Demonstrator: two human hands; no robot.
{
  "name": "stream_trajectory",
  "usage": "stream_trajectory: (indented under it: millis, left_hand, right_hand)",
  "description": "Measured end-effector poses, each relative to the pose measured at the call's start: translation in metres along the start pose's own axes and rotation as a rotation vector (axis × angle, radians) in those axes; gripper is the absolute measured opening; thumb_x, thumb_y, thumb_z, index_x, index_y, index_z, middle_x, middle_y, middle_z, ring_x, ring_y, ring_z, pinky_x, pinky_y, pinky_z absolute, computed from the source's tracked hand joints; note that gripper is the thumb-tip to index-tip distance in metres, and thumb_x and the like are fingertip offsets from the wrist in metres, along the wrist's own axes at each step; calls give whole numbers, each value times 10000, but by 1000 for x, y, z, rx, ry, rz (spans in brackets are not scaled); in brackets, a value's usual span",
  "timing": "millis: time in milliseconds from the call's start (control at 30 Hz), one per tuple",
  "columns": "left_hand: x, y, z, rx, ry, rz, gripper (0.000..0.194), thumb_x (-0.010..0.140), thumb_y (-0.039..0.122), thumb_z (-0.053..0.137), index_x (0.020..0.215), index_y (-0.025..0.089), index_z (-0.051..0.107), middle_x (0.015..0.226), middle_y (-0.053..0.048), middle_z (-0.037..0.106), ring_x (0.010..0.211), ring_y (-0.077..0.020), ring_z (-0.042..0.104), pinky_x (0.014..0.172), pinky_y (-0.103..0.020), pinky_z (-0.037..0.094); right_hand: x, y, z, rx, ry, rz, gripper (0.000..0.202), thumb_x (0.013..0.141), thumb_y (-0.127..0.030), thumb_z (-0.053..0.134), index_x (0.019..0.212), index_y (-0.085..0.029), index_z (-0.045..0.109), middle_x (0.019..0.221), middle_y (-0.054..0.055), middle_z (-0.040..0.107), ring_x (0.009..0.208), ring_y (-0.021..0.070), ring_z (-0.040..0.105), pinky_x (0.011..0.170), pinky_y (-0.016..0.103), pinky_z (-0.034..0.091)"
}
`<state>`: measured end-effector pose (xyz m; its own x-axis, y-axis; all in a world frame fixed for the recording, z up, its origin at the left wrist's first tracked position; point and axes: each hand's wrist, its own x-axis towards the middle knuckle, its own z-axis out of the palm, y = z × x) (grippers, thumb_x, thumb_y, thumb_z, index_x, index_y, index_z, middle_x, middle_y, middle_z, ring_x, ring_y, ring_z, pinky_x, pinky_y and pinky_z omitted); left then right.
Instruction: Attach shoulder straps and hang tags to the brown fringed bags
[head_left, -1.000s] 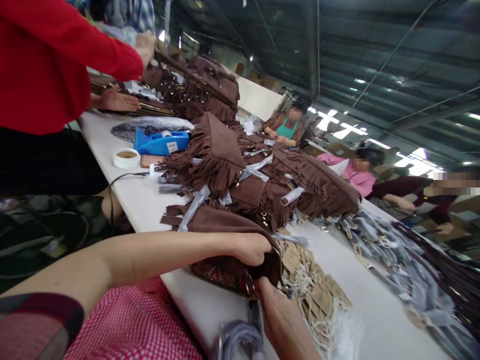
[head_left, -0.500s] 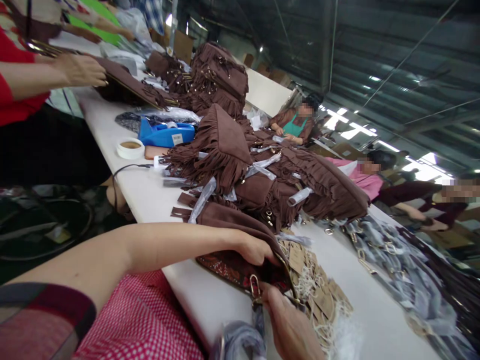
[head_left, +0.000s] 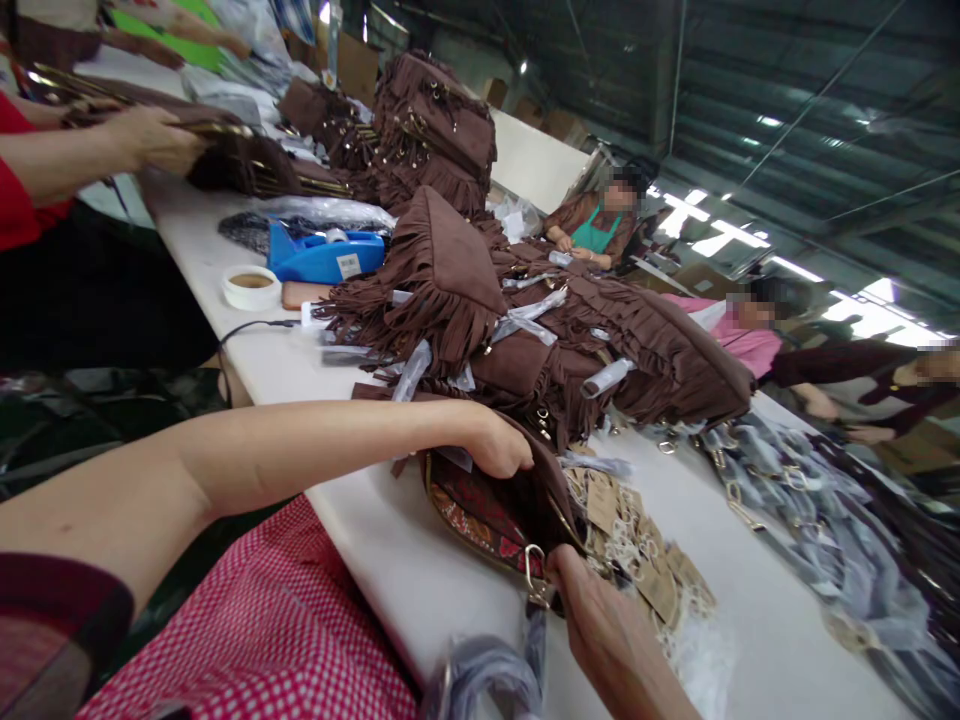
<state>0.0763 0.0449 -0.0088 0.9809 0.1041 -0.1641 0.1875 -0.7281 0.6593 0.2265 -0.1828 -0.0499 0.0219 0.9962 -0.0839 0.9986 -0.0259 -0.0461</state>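
Observation:
A brown fringed handbag [head_left: 551, 470] lies unzipped on the table, tilted towards me, its floral lining [head_left: 472, 525] showing. My left hand [head_left: 499, 445] is closed at the far edge of its opening, with the fingertips partly hidden. At the near right corner, my right hand [head_left: 592, 610] pinches the bag's rim, thumb on top. Beside that thumb is a gold snap hook [head_left: 534, 575] on a strap in grey plastic wrap [head_left: 484, 675], which hangs over the table's near edge.
More brown fringed bags [head_left: 457, 260] are heaped behind. Cardboard tags [head_left: 656, 580] with white strings lie right of my bag, wrapped straps [head_left: 817, 530] farther right. A blue tape dispenser [head_left: 326, 255] and tape roll [head_left: 251, 288] stand left. A co-worker's hand [head_left: 154, 140] handles another bag.
My left hand has drawn back from deeper inside the bag to its far edge, and the opening gapes wider. My right hand stays at the corner. The co-worker's bag has shifted.

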Motion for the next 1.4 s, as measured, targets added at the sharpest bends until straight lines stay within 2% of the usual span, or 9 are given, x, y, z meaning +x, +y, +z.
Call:
stream_trajectory:
  millis: [233,400,633,767,900,1000,1133,1267,1400]
  left_hand:
    - [-12,10,15,-19,-62,42,307,524,15,491,684,217,658,798,10,702,947,-235,631,882,-281,469]
    - [-20,24,-6,-48,-123,103,194,585,52,528,642,199,639,705,17,651,843,-223,607,828,-275,467]
    - [-36,35,-46,-150,-43,16,385,673,47,534,989,155,725,869,31,680,932,-209,594,834,-263,457]
    - [-43,51,-49,80,-86,-144,485,730,31,526,1152,207,688,884,-4,701,860,-211,617,797,-296,471]
    - [-57,72,-30,633,126,-216,454,825,93,570,1260,209,625,989,-129,683,926,-288,607,827,-394,461]
    - [-72,67,-13,808,296,-218,827,772,92,653,1506,277,319,1206,-179,591,1019,-330,581,823,-409,462]
    - [-85,36,-15,588,151,-276,1046,745,44,612,1560,241,-14,1186,-145,636,958,-274,638,780,-311,481]
    - [-87,16,-37,369,204,-285,906,738,-8,487,1556,137,127,1312,-159,595,1124,-245,598,893,-266,457]
    - [-82,10,-55,226,273,-193,850,719,4,483,1529,129,253,1270,-113,625,1131,-214,589,934,-250,443]
  right_hand:
    - [-5,8,-16,488,-26,15,269,1013,-379,294,819,-251,430,700,-23,540,639,164,555,609,256,445]
    - [-4,9,-23,531,-32,15,299,995,-417,319,792,-249,461,682,-16,549,631,165,544,592,258,465]
    - [-1,-24,-48,624,41,-38,262,984,-395,358,808,-247,482,1122,110,701,981,219,659,838,345,535]
    - [5,-55,-68,780,89,-126,269,994,-399,396,870,-235,570,921,69,710,758,166,649,642,251,530]
    - [20,-70,-75,1126,296,-101,236,992,-401,463,987,-215,609,555,-71,472,429,81,365,406,176,347]
    - [34,-72,-78,1358,540,-57,187,965,-365,538,957,-195,614,577,-74,470,432,63,346,416,172,340]
    - [43,-76,-90,1513,830,-10,149,896,-306,644,849,-181,577,964,23,627,516,31,429,464,164,367]
    - [48,-84,-98,1357,1040,-124,107,906,-248,630,878,-183,550,1000,34,630,552,51,469,520,205,383]
    - [60,-86,-98,1149,1081,-244,109,946,-231,563,857,-188,517,978,37,613,577,77,511,550,237,399]
